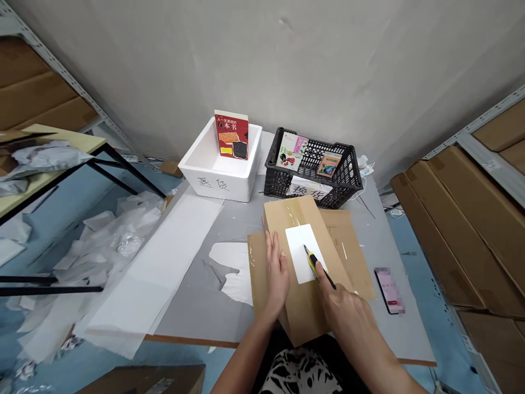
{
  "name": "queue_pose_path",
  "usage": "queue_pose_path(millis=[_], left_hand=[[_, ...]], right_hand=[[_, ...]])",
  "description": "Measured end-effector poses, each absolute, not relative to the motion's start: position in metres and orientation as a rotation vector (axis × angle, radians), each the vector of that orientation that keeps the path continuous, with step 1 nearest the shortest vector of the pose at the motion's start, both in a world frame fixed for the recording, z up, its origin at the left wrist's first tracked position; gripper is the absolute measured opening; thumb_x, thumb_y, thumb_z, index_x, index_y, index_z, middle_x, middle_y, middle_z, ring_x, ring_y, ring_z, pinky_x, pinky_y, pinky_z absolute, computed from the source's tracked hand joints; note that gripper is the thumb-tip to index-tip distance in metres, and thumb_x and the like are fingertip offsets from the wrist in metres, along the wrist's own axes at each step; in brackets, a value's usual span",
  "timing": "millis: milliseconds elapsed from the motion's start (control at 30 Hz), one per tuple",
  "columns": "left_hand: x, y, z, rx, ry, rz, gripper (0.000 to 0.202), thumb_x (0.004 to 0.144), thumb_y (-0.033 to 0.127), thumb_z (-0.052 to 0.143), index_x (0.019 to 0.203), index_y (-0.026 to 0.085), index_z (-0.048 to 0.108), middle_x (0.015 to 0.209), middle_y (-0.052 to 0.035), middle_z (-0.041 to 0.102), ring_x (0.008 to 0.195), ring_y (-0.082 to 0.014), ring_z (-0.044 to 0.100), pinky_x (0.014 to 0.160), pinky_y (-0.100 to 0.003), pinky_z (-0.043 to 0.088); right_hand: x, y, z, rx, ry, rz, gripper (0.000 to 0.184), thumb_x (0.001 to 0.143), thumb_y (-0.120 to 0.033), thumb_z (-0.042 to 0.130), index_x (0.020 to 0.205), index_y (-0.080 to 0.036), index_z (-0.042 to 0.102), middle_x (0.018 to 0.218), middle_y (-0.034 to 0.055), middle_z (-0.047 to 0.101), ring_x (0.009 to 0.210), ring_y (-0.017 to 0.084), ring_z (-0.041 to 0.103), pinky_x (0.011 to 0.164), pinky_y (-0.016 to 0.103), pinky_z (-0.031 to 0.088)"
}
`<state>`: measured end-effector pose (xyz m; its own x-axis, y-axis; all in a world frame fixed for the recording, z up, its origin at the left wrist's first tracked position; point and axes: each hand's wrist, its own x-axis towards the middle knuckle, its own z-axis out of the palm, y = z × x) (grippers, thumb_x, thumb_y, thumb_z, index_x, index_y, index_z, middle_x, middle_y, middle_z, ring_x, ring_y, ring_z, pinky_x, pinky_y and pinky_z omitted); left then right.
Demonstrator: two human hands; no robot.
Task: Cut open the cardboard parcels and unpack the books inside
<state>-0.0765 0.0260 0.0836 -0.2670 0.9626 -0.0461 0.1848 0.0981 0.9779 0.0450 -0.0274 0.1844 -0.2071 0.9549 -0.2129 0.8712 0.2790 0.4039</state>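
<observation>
A brown cardboard box (298, 306) lies in front of me on the grey table, with clear tape along its top and a white label (297, 260) on its upper face. My right hand (346, 309) grips a yellow and black utility knife (314, 261), its tip over the label; whether it touches the label I cannot tell. Against the left side of the box rests my left hand (278, 273), fingers stretched out. Flattened cardboard (353, 251) sticks out from under the box on the right.
Behind the box stand a white foam bin (221, 189) holding a red book (232, 137), and a black plastic crate (279, 178) with books. A phone (388, 290) lies at the right. White paper sheets (164, 262) cover the table's left side. Cardboard boxes (455, 230) fill the right shelf.
</observation>
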Motion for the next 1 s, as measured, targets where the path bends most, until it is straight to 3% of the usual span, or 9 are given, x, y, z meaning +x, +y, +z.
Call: queue_pose_path(millis=[300, 567, 833, 1000], left_hand=[[-0.076, 0.025, 0.081, 1.209, 1.605, 1.241, 0.052, 0.094, 0.026, 0.033, 0.146, 0.028, 0.027, 0.158, 0.0004, 0.012, 0.144, -0.0153, 0.005, 0.118, -0.039, 0.010], [-0.080, 0.026, 0.079, 1.236, 1.634, 1.184, 0.055, 0.092, 0.024, 0.035, 0.147, 0.025, 0.026, 0.157, -0.0029, 0.014, 0.144, -0.0149, 0.009, 0.119, -0.038, 0.010], [-0.080, 0.023, 0.078, 1.258, 1.676, 1.170, 0.058, 0.092, 0.029, 0.037, 0.148, 0.027, 0.021, 0.158, -0.0012, 0.010, 0.145, -0.0166, 0.010, 0.118, -0.040, 0.012], [-0.075, 0.020, 0.080, 1.277, 1.692, 1.176, 0.056, 0.093, 0.030, 0.035, 0.148, 0.027, 0.022, 0.158, -0.0010, 0.012, 0.145, -0.0163, 0.010, 0.118, -0.038, 0.012]], right_hand=[[0.062, -0.080, 0.195, 1.606, 2.207, 0.206, 0.078, 0.066, 0.009, 0.048, 0.139, -0.016, 0.042, 0.056, -0.0036, 0.056, 0.038, 0.009, 0.052, 0.037, 0.018, 0.036], [0.087, -0.131, 0.184, 1.632, 2.320, 0.219, 0.081, 0.062, 0.008, 0.045, 0.140, -0.015, 0.041, 0.057, -0.0028, 0.056, 0.031, 0.007, 0.042, 0.032, 0.020, 0.028], [0.112, -0.177, 0.171, 1.784, 2.441, -0.024, 0.094, 0.068, 0.002, 0.047, 0.151, -0.020, 0.009, 0.059, -0.0040, 0.055, 0.032, 0.005, 0.040, 0.032, 0.016, 0.025], [0.118, -0.192, 0.167, 1.880, 2.319, 0.007, 0.106, 0.061, 0.006, 0.044, 0.150, -0.023, -0.005, 0.063, -0.0036, 0.057, 0.034, 0.008, 0.046, 0.034, 0.017, 0.031]])
